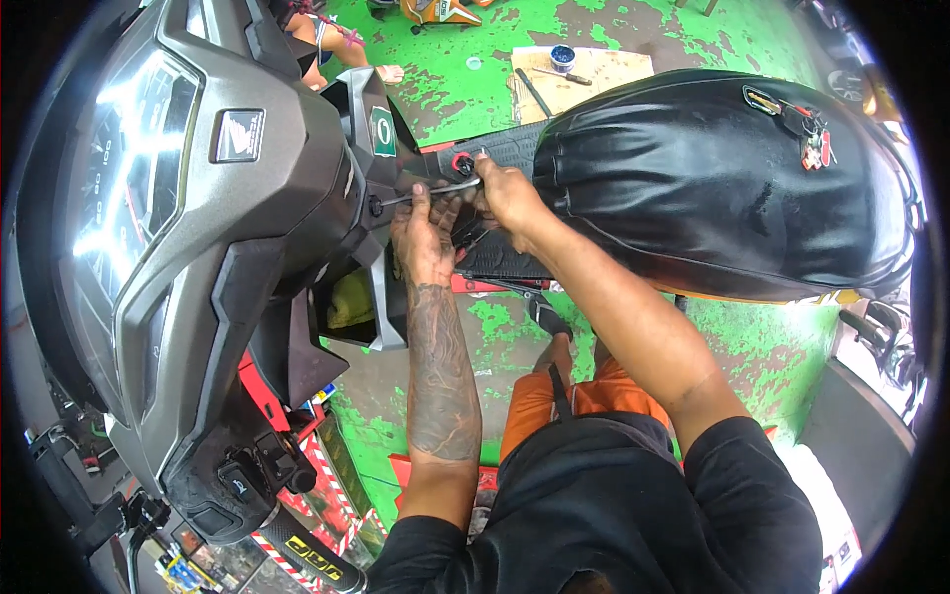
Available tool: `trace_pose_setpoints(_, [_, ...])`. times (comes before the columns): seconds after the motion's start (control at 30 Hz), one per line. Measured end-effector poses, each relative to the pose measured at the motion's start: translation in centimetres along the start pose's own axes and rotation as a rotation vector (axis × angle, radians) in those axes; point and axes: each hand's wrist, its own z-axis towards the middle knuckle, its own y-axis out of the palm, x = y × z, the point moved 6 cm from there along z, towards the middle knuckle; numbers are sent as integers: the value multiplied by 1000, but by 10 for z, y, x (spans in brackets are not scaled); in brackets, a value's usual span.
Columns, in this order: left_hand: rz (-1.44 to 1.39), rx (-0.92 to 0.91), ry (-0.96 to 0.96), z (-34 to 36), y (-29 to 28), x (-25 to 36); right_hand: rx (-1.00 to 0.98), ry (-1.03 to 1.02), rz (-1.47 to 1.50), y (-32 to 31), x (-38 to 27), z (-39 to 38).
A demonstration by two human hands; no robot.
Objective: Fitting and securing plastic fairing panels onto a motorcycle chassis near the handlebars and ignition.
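Both my hands are at the inner front panel of a grey scooter [277,188], over its footboard. A thin grey metal rod-shaped tool [454,188] runs between them, its far left end at a dark round fitting [375,205] on the panel. My right hand [507,198] is closed around the tool's right end. Nearer the panel, my left hand [427,236] has its thumb and fingers about the shaft. Its lower fingers overlap my right hand's, and the exact kind of tool is hidden. A round black part with a red rim [462,163] lies just beyond the tool.
The black scooter seat [683,188] carries a bunch of keys [816,148]. Beyond the footboard, a board [623,67] on the green floor bears a blue tub [562,57] and hand tools. An open pocket [348,300] holds a yellowish cloth. Another person's limbs [341,45] show at far left.
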Motion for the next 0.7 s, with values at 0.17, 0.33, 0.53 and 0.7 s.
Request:
trace_pose_setpoints(0.17, [-64, 92, -6, 0, 2, 3, 122, -324, -385, -6, -27, -16])
trace_pose_setpoints(0.33, [-64, 64, 4, -4, -2, 3, 87, -885, -917, 3, -44, -55])
trace_pose_setpoints(0.53, [-202, 23, -4, 6, -3, 2, 39, -715, -748, 12, -51, -50])
trace_pose_setpoints(0.7, [-348, -136, -23, 5, 10, -6, -46, -179, -182, 16, -29, -21])
